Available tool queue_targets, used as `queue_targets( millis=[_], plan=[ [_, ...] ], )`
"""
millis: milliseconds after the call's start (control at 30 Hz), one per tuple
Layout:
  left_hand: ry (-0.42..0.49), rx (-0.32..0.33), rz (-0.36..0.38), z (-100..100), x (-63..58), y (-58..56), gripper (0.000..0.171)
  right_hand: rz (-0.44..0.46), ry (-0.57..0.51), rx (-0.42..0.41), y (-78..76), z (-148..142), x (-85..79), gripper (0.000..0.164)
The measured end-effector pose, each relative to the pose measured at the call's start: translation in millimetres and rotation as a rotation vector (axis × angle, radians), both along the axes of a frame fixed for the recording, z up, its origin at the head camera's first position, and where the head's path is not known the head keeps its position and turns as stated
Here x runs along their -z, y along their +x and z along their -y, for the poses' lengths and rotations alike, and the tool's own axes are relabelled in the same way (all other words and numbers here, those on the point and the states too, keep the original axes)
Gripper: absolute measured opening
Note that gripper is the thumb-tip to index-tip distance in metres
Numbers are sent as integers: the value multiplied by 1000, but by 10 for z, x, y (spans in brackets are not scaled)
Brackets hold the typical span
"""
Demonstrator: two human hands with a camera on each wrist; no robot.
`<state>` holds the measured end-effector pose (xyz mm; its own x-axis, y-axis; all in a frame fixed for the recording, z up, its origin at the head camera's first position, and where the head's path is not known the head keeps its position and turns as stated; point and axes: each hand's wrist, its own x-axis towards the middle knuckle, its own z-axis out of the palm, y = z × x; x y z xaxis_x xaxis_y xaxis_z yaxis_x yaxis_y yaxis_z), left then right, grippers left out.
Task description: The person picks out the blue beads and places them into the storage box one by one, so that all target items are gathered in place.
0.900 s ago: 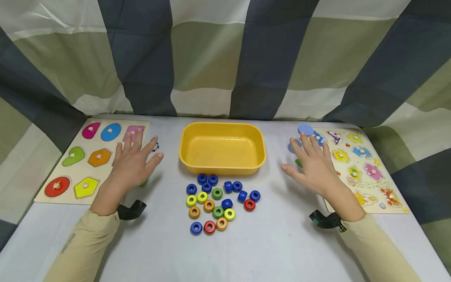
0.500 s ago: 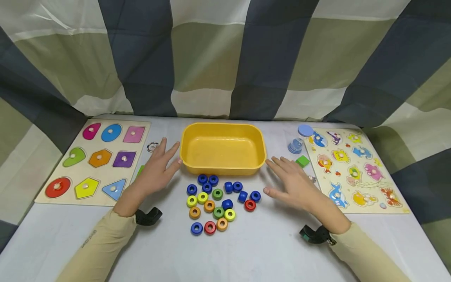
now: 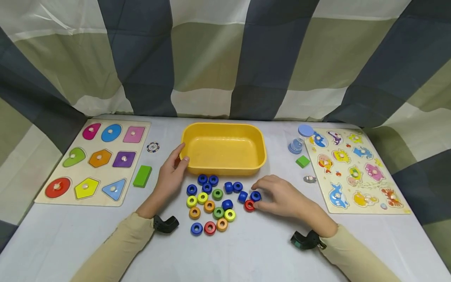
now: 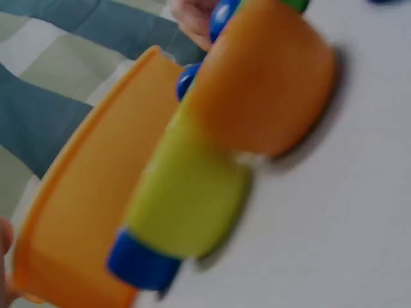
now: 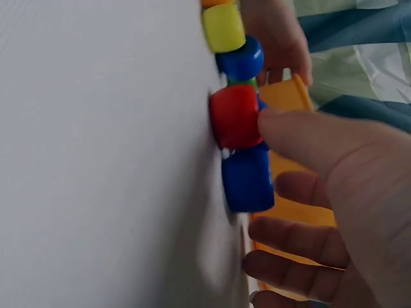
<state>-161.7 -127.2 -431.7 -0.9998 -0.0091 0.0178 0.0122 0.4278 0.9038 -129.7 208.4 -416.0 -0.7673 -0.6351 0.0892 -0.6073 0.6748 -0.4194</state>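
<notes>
A yellow tray stands at the back middle of the table. My left hand holds its left rim, thumb at the front corner and fingers along the outer side. In front of the tray lies a group of ring-shaped beads in blue, yellow, green, orange and red. My right hand is at the right end of this group, fingers bent and spread from the thumb. In the right wrist view the thumb tip is right at a red bead, while the fingers are beside a blue bead.
A shape puzzle board lies at left, near a green block and a patterned chip. On the right are an animal puzzle board, a clear bottle-like piece, a blue disc, a green cube and a small silvery object.
Both hands have come inward from above the puzzle boards. The left has reached the tray's rim, and the right has lowered to the beads with its fingers bending. The tray and beads stay in place.
</notes>
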Motion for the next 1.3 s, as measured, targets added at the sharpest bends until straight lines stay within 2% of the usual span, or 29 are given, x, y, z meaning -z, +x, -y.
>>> queue_targets(
  millis=[100, 200, 533, 667, 800, 900, 1033, 1167, 1300],
  plan=[
    [96, -23, -34, -50, 78, 7, 52, 30, -17, -17, -4, 19, 14, 33],
    [144, -29, -68, -75, 129, 8, 52, 35, -31, -34, -14, 23, 27, 29],
    [158, -21, -96, -71, 144, 33, 51, 55, -38, -60, -45, 30, 35, 32],
    [166, -18, -99, -73, 142, 32, 52, 57, -79, -71, -67, 52, -64, 32],
    [171, -16, -96, -82, 148, 26, 51, 11, -184, -107, -118, 150, -293, 31],
    [172, -16, -97, -82, 152, 22, 51, -34, -231, -106, -204, 299, -464, 29],
    [175, -13, -103, -78, 155, 15, 51, -31, -227, -21, -380, 580, -568, 30],
    [178, -15, -97, -81, 163, 5, 51, 42, -158, 68, -611, 917, -532, 33],
    [175, -20, -87, -84, 171, 7, 51, 155, -93, 105, -849, 1242, -424, 34]
  ],
)
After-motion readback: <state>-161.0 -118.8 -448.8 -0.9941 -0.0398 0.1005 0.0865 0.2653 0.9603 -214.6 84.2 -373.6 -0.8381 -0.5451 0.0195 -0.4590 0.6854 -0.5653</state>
